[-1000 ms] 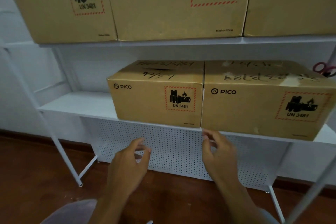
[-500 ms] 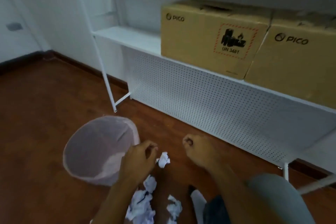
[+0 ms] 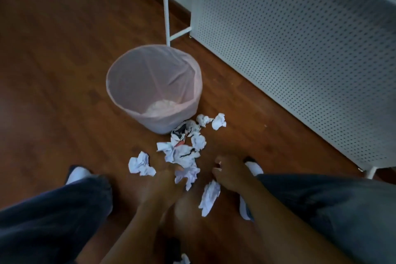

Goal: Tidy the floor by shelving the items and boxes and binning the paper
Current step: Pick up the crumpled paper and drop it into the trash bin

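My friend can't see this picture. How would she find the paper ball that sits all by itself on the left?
Start at the pink bin on the wooden floor. A heap of paper spreads from its base toward the person. Left of that heap, just ahead of the left hand, lies one paper ball; bare floor separates it from the heap, while the others bunch together.

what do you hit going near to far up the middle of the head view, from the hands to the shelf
left hand and right hand → crumpled paper pile on the floor → pink-lined bin → white shelf leg
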`<action>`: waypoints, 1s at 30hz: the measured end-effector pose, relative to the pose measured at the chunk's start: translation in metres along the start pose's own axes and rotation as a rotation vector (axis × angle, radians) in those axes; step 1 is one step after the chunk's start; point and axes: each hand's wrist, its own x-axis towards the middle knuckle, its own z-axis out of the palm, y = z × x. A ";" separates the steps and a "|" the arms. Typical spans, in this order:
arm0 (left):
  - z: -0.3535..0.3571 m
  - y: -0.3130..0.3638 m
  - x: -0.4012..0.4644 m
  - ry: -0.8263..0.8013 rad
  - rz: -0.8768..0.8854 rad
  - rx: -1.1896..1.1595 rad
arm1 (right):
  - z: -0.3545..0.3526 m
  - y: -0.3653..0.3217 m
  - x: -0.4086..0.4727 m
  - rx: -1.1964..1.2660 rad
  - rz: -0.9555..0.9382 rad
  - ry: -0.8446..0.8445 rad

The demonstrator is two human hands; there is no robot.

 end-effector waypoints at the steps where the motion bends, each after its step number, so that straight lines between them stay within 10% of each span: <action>1: 0.009 -0.008 -0.002 -0.017 -0.024 -0.017 | 0.013 0.008 0.003 0.017 0.010 -0.019; 10: 0.070 -0.046 -0.043 -0.217 0.021 0.104 | 0.114 0.053 -0.022 -0.093 0.244 -0.302; 18: 0.127 -0.053 -0.067 -0.478 0.271 0.339 | 0.151 0.066 -0.027 -0.148 0.146 0.022; 30: 0.223 -0.092 -0.129 -0.689 0.409 0.544 | 0.196 0.079 -0.013 -0.121 0.104 0.048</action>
